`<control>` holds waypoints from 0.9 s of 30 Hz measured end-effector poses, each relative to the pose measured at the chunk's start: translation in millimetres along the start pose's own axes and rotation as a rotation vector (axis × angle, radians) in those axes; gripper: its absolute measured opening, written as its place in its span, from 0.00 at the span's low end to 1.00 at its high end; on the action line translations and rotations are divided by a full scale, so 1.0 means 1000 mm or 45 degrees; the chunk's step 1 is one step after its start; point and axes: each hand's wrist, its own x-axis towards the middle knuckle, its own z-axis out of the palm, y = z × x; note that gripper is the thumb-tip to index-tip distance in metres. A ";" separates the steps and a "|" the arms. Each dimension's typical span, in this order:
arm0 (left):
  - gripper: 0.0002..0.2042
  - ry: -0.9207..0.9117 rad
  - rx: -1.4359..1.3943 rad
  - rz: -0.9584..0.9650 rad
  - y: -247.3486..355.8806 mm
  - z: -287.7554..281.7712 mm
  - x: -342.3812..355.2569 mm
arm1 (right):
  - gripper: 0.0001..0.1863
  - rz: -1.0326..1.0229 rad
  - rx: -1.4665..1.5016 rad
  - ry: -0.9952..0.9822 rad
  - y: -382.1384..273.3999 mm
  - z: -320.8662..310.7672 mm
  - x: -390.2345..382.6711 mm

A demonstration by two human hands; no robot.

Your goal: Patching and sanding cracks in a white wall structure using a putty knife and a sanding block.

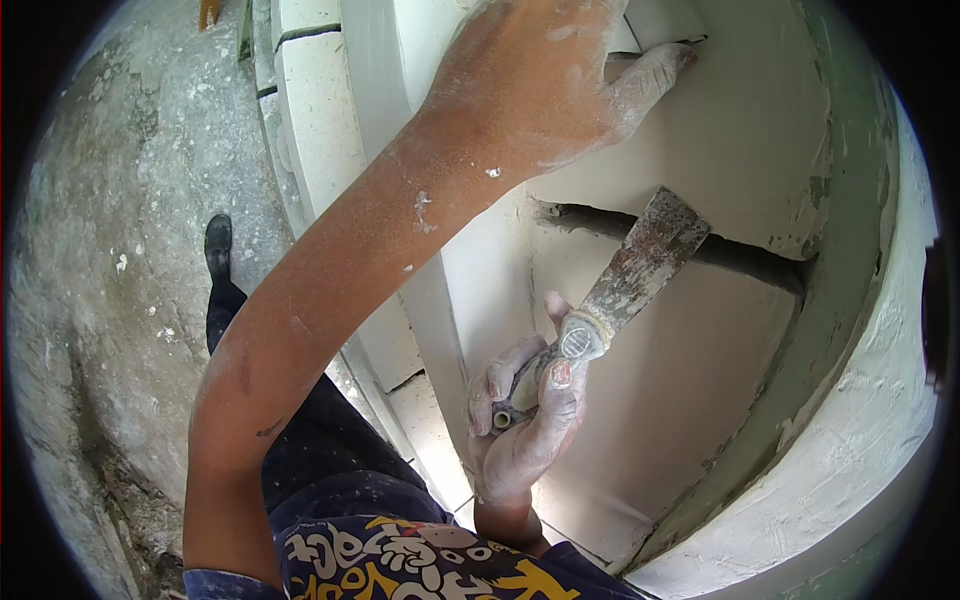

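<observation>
My left hand, dusted white, reaches to the upper part of a pale plastered surface, its thumb stretched along it beside a thin dark gap. Its other fingers are mostly cut off by the top edge. Lower right, my right hand is closed round a putty knife with a stained, crusted blade pointing up. A small pale tube end shows among those fingers; what it belongs to is unclear. The blade is over a wide dark slot in the surface.
A curved white rim with a grey-green inner band runs down the right. Pale blocks with dark joints line the middle left. A stained concrete floor lies at left, with my dark boot on it.
</observation>
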 end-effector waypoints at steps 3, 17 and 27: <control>0.34 -0.060 -0.035 -0.053 0.004 0.002 0.003 | 0.31 -0.070 0.002 0.038 0.001 -0.003 0.008; 0.37 -0.044 0.012 -0.013 -0.003 0.002 0.004 | 0.29 -0.077 0.290 -0.125 -0.012 -0.004 0.024; 0.35 -0.072 0.016 -0.041 0.001 0.012 0.000 | 0.30 -0.139 0.355 -0.089 -0.004 -0.012 0.031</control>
